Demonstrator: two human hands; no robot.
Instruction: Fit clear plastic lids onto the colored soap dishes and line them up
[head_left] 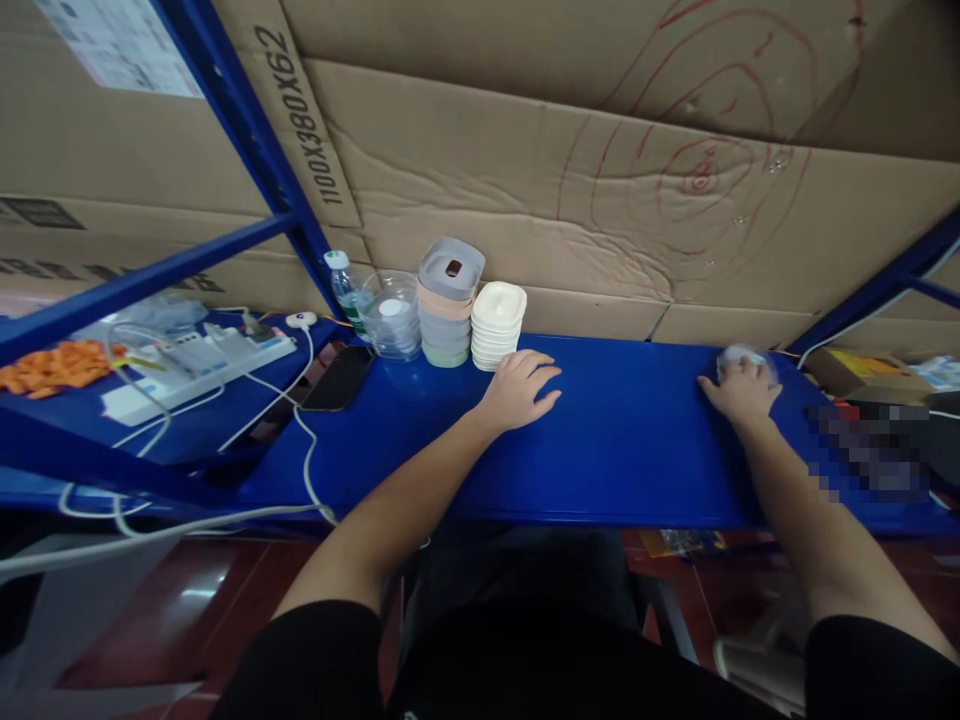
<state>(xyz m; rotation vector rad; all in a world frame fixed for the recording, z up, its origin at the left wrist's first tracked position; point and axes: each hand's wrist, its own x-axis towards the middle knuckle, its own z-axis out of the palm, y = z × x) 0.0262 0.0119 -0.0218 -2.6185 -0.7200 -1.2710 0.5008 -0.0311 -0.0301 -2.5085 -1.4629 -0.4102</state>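
My left hand is held over the blue tabletop, its fingers apart and nothing in them. Just behind it stands a stack of cream-coloured plastic lids. To the left of these, a taller stack of square containers in grey, peach and green carries a grey lid with a brown tab. Clear round plastic bowls are nested beside that stack. Far to the right, my right hand has its fingers over a clear plastic object; the hand hides much of it, so its exact kind is unclear.
A bottle with a green cap stands by the blue shelf post. Left of it lie a black phone, a white power strip with loose cables, and orange pieces. A cardboard box sits at right. Cardboard backs the table.
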